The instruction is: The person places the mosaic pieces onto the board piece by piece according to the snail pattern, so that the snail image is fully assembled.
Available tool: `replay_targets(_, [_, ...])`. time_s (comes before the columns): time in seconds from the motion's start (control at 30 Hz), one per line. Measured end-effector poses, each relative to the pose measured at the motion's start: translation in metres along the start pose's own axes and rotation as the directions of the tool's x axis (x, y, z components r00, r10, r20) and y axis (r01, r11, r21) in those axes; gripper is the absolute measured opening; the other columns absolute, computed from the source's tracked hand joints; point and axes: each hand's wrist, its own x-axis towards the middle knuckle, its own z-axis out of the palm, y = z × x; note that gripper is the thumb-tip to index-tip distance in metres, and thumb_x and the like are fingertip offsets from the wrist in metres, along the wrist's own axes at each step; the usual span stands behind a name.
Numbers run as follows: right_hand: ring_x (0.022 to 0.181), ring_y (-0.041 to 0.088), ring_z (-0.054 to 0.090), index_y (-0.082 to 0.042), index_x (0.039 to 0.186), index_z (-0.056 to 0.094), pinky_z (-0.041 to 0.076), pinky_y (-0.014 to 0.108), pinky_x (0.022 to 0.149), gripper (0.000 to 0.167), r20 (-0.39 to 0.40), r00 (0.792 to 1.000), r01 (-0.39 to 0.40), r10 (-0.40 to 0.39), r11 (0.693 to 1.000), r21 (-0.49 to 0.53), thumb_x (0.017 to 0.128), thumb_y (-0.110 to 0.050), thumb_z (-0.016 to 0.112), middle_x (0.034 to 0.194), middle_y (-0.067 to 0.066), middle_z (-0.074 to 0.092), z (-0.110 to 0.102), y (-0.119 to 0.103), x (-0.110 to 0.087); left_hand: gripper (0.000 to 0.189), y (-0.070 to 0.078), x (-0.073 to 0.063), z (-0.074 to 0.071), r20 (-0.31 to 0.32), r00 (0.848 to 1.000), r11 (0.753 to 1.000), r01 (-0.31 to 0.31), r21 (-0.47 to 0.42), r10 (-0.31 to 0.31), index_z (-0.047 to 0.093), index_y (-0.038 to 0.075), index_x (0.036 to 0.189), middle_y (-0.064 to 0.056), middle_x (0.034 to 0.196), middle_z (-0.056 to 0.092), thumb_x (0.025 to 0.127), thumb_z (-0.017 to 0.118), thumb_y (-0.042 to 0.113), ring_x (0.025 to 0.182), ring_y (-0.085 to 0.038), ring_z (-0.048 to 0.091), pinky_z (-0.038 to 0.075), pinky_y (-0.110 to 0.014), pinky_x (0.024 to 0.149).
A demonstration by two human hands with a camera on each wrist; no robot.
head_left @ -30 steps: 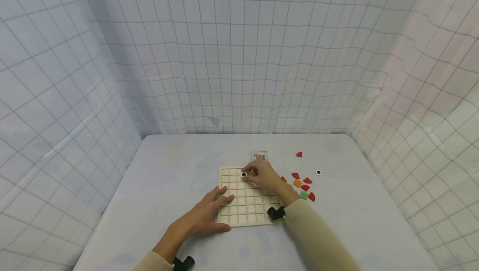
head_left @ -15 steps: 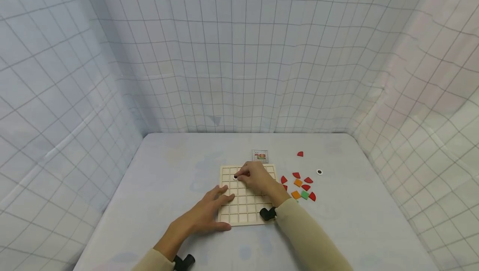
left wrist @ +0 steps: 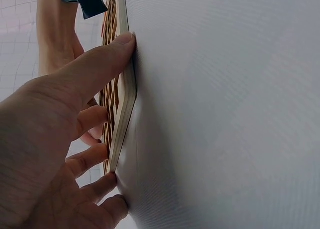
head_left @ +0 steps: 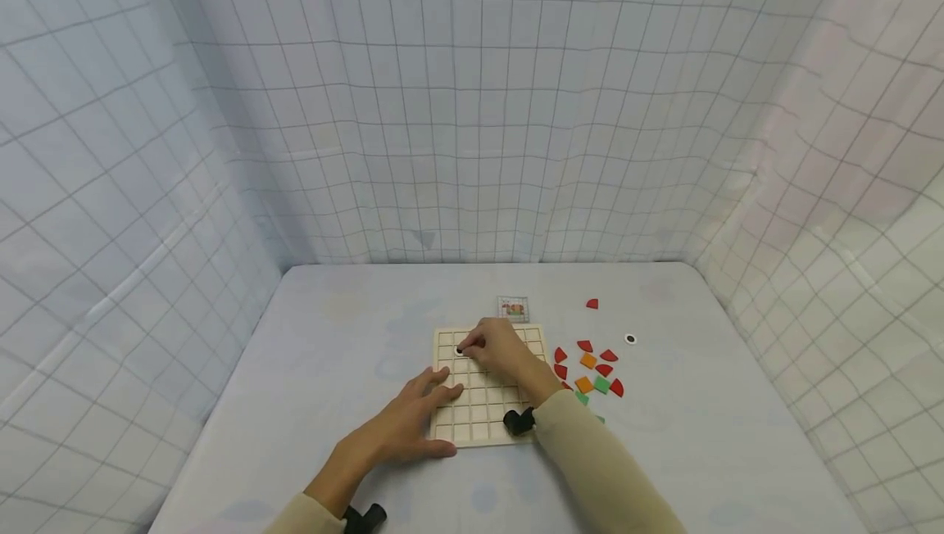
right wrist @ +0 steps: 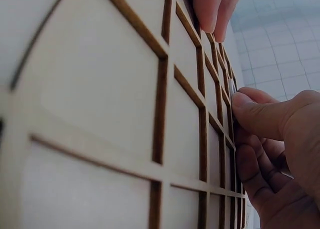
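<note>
A pale wooden grid board (head_left: 483,419) lies on the table, its raised ribs dividing it into square cells. My right hand (head_left: 505,350) pinches a small white piece with a black dot (head_left: 459,351) at a cell in the board's upper left part. In the right wrist view the thumb and fingers of that hand (right wrist: 285,139) press close to the ribs, mostly hiding the piece. My left hand (head_left: 404,422) rests spread at the board's left side. The left wrist view shows its thumb (left wrist: 107,54) along the board's edge, with fingertips touching the rim.
Right of the board lie several red quarter-round pieces (head_left: 616,387), orange squares (head_left: 584,385) and green pieces (head_left: 601,385). A second white piece with a black dot (head_left: 630,339) is farther right. Behind the board sits a small printed card (head_left: 513,309). Gridded white cloth (head_left: 472,149) surrounds the table.
My right hand has moved left across the board with the white dotted piece, from above the upper middle cells to a cell nearer the left side. The left hand has stayed in place.
</note>
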Motion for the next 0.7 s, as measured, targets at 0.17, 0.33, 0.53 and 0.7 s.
replay_targets(0.17, [0.102, 0.014, 0.076, -0.016, 0.115, 0.093, 0.067, 0.035, 0.092, 0.015, -0.012, 1.0, -0.011, 0.011, 1.0, 0.005, 0.112, -0.014, 0.079, 0.113, 0.002, 0.082, 0.001, 0.001, -0.001, 0.095, 0.001, 0.0, 0.0, 0.002, 1.0, 1.0, 0.01, -0.003, -0.01, 0.056, 0.013, 0.173, -0.023, 0.189, 0.035, 0.095, 0.098, 0.046, 0.175, -0.061, 0.026, 0.04, -0.081, 0.131])
replay_targets(0.33, [0.101, 0.01, 0.074, -0.018, 0.114, 0.093, 0.065, 0.032, 0.092, 0.013, -0.01, 1.0, -0.021, 0.021, 1.0, 0.022, 0.111, -0.015, 0.08, 0.114, 0.001, 0.083, 0.002, 0.003, 0.0, 0.095, 0.001, 0.001, 0.0, -0.003, 1.0, 1.0, 0.017, -0.002, -0.017, 0.056, 0.014, 0.173, -0.022, 0.189, 0.035, 0.095, 0.098, 0.046, 0.176, -0.061, 0.026, 0.039, -0.081, 0.132])
replay_targets(0.53, [0.103, 0.011, 0.076, -0.018, 0.113, 0.092, 0.066, 0.036, 0.097, 0.011, -0.003, 1.0, -0.03, 0.03, 0.999, 0.045, 0.111, -0.016, 0.081, 0.114, 0.0, 0.084, -0.002, 0.004, -0.004, 0.095, 0.002, -0.001, 0.0, 0.001, 1.0, 1.0, 0.013, -0.017, -0.013, 0.056, 0.012, 0.173, -0.023, 0.189, 0.035, 0.095, 0.098, 0.046, 0.176, -0.062, 0.024, 0.038, -0.082, 0.132])
replay_targets(0.7, [0.104, 0.013, 0.079, -0.018, 0.115, 0.091, 0.067, 0.04, 0.1, 0.01, -0.016, 0.999, -0.04, 0.041, 0.998, 0.058, 0.111, -0.018, 0.082, 0.116, 0.0, 0.085, -0.012, 0.007, -0.012, 0.096, 0.0, -0.001, 0.001, 0.003, 1.0, 0.999, 0.02, -0.024, -0.02, 0.056, 0.013, 0.173, -0.022, 0.188, 0.036, 0.094, 0.099, 0.046, 0.177, -0.06, 0.024, 0.039, -0.081, 0.132])
